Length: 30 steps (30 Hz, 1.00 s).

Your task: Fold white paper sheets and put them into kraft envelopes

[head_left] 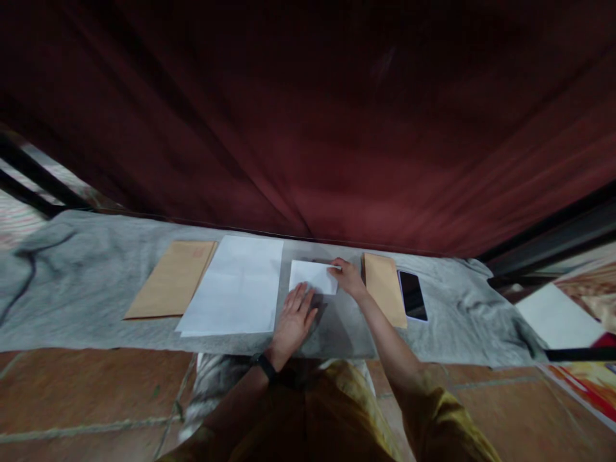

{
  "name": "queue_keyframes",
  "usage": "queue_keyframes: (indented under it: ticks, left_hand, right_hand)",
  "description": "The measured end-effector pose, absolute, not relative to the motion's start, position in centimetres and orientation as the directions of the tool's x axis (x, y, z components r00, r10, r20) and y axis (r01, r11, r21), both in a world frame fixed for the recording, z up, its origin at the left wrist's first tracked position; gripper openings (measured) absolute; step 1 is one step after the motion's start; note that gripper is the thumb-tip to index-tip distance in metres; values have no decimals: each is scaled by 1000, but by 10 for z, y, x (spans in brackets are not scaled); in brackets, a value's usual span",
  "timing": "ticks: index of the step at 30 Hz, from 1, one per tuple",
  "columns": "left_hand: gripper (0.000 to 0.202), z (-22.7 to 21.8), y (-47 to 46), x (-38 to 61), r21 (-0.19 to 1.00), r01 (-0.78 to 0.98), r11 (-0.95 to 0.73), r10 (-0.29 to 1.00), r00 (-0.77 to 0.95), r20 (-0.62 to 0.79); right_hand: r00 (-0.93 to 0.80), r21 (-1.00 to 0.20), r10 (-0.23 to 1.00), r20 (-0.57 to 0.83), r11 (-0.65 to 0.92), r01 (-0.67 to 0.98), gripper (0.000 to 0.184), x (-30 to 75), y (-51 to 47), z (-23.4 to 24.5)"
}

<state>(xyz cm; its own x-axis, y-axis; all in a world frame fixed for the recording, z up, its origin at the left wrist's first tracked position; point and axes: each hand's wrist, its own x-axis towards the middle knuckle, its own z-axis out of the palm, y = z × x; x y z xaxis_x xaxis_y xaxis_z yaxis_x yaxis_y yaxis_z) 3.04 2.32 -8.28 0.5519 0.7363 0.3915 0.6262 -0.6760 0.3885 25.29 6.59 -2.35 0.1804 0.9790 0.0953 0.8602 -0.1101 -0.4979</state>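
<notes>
Behind, a dark red curtain [337,128] fills the upper half of the view and hangs down to the far edge of a grey cloth [86,276]. The cloth is spread wrinkled across the work surface, from the left side to the right. Below its near edge lies a reddish tiled floor [72,391].

On the cloth, left of the middle, a plain white sheet [235,285] lies flat. It reaches from near the far edge almost to the near edge. A large brown envelope [173,279] lies just beside it on the left, and the sheet's left edge seems to overlap it slightly. Right of the middle a smaller brown envelope [384,285] lies lengthwise, with a dark-screened phone [412,295] just beside it on its right (screen up, unlit).

Between the white sheet and the smaller envelope, towards the far edge, lies a folded white paper [310,274].

The left hand [291,321] lies flat and open, palm down, fingers stretched out and a little spread. Its fingertips rest on the near edge of the folded paper, and it grips nothing. A dark band [266,367] circles that wrist.

The right hand [347,277] sits at the right end of the folded paper with its fingers bent down onto it. Whether they pinch the edge or only press on it cannot be told from here.
</notes>
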Motion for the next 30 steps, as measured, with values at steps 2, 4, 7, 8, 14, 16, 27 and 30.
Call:
queue_keyframes:
  ticks: [2, 4, 7, 8, 14, 16, 27, 30]
  left_hand:
    - [48, -81, 23, 26, 470, 633, -615, 784, 425, 453]
    - [48, -78, 20, 21, 539, 631, -558, 814, 291, 502]
    - [51, -77, 12, 14, 536, 642, -548, 799, 213, 562]
    - [52, -78, 9, 13, 494, 658, -568, 783, 247, 572]
    - [58, -79, 3, 16, 179, 650, -738, 665, 658, 352]
    - [57, -78, 7, 20, 171, 632, -755, 653, 703, 283]
    - [54, -80, 13, 19, 200, 598, -776, 631, 733, 255]
    - [51, -83, 14, 20, 206, 608, -767, 642, 720, 264]
  right_hand:
    - [170, -536, 959, 224, -24, 844, 26, 248, 51, -15]
    - [140, -525, 908, 395, 99, 845, 32, 240, 32, -13]
    - [-51, -410, 921, 387, 221, 885, 33, 227, 2, -26]
    - [-99, -381, 930, 353, 239, 893, 34, 224, -8, -33]
    - [-186, -342, 941, 283, 280, 897, 32, 216, -48, -77]
    - [-177, -357, 950, 259, 264, 896, 32, 214, -55, -82]
    - [-55, -504, 956, 287, 199, 841, 42, 201, -40, -72]
    - [-72, -431, 963, 260, 183, 884, 45, 192, -28, -81]
